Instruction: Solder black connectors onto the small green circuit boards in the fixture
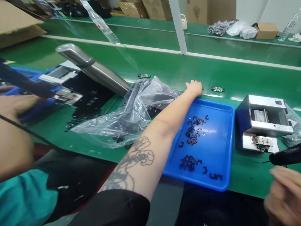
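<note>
My left hand [194, 88] is stretched out over the green bench, past the far edge of the blue tray [231, 138]. Its fingers curl down over a small green circuit board [203, 88], of which only a sliver shows. Another circuit board [218, 89] lies just to the right, and a third board [144, 76] farther left. At the lower right edge, my right hand [284, 191] is blurred and closed; what its fingers pinch cannot be made out. Just above it is a black screwdriver-like tool [285, 155], its thin tip pointing left. Small black clips [189, 162] lie in the tray.
A metal dispenser-like device [265, 122] stands right of the tray. Left are a clear plastic bag [131, 116], a leaning steel flask [98, 70] and another person's arm [14, 131] near a second device [68, 78]. A white post [178, 28] rises behind.
</note>
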`<action>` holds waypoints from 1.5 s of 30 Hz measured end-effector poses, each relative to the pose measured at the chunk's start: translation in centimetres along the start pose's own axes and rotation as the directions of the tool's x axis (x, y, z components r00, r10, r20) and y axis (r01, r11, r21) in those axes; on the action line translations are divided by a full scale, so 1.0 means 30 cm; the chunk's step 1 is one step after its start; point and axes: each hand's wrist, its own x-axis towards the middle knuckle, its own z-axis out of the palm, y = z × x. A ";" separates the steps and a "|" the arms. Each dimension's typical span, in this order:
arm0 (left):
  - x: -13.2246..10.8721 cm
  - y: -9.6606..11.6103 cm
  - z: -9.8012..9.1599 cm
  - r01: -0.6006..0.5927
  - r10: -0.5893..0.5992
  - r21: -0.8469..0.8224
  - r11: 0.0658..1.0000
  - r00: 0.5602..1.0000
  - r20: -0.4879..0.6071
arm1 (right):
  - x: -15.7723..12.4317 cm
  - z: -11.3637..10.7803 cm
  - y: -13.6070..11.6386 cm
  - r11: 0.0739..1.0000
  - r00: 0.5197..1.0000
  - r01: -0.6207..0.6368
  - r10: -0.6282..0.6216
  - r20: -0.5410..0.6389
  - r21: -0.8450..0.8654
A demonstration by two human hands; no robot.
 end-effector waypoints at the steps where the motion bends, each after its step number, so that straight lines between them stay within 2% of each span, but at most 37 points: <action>1: -0.005 -0.013 0.000 0.016 -0.016 -0.002 1.000 1.000 0.006 | -0.005 0.036 -0.031 0.998 0.995 0.066 -0.065 0.071 -0.013; 2: -0.011 -0.022 0.000 0.027 -0.027 -0.006 1.000 1.000 0.007 | -0.008 0.080 -0.062 0.968 0.934 0.247 -0.224 0.279 -0.050; 3: -0.019 -0.028 -0.001 0.036 -0.036 -0.013 0.999 0.999 0.004 | -0.009 0.132 -0.091 0.926 0.846 0.374 -0.316 0.429 -0.056; 4: -0.027 -0.031 -0.003 0.044 -0.044 -0.021 0.999 0.999 -0.002 | -0.009 0.187 -0.114 0.873 0.744 0.484 -0.372 0.556 -0.064; 5: -0.037 -0.030 -0.008 0.048 -0.048 -0.032 0.998 0.999 -0.011 | -0.009 0.243 -0.130 0.854 0.703 0.514 -0.368 0.608 -0.077; 8: -0.073 -0.018 -0.030 0.025 -0.031 -0.076 0.997 0.997 -0.069 | -0.018 0.384 -0.143 0.823 0.639 0.552 -0.314 0.702 -0.134; 10: -0.105 -0.002 -0.049 -0.018 0.002 -0.119 0.993 0.992 -0.129 | -0.034 0.441 -0.138 0.808 0.605 0.564 -0.264 0.751 -0.171; 14: -0.206 0.043 -0.069 -0.112 0.058 -0.233 0.966 0.971 -0.230 | -0.072 0.473 -0.138 0.803 0.529 0.568 -0.190 0.827 -0.179; 16: -0.274 0.067 -0.065 -0.148 0.077 -0.298 0.943 0.968 -0.237 | -0.082 0.469 -0.143 0.823 0.511 0.537 -0.145 0.847 -0.183; 19: -0.392 0.101 -0.045 -0.187 0.121 -0.443 0.877 0.977 -0.175 | -0.075 0.463 -0.142 0.877 0.538 0.426 -0.048 0.842 -0.222; 22: -0.514 0.130 -0.030 -0.129 0.230 -0.755 0.643 0.973 0.030 | -0.046 0.440 -0.132 0.945 0.585 0.239 0.044 0.810 -0.224; 24: -0.587 0.146 -0.028 -0.080 0.327 -0.835 0.545 0.937 0.123 | -0.020 0.404 -0.128 0.984 0.603 0.078 0.080 0.793 -0.159; 27: -0.671 0.162 -0.035 -0.034 0.440 -0.883 0.468 0.876 0.199 | 0.016 0.322 -0.124 0.981 0.631 -0.194 0.120 0.766 0.005; 30: -0.726 0.178 -0.043 0.007 0.550 -0.908 0.419 0.794 0.260 | 0.033 0.231 -0.110 0.889 0.656 -0.418 0.152 0.739 0.188; 32: -0.752 0.192 -0.049 0.034 0.629 -0.920 0.392 0.719 0.295 | 0.033 0.177 -0.092 0.807 0.679 -0.506 0.154 0.718 0.305; 34: -0.773 0.209 -0.055 0.063 0.689 -0.929 0.366 0.652 0.316 | 0.026 0.133 -0.070 0.733 0.724 -0.540 0.153 0.673 0.414; 36: -0.791 0.226 -0.061 0.072 0.717 -0.933 0.353 0.620 0.319 | 0.018 0.099 -0.050 0.678 0.780 -0.536 0.169 0.603 0.503; 40: -0.820 0.250 -0.071 0.043 0.703 -0.925 0.378 0.637 0.317 | 0.011 0.058 -0.030 0.614 0.862 -0.483 0.211 0.460 0.623; 42: -0.830 0.255 -0.074 0.022 0.690 -0.916 0.401 0.651 0.317 | 0.015 0.048 -0.029 0.598 0.881 -0.462 0.220 0.420 0.655; 45: -0.836 0.257 -0.073 0.018 0.696 -0.924 0.383 0.651 0.302 | 0.024 0.042 -0.034 0.592 0.890 -0.448 0.222 0.399 0.670</action>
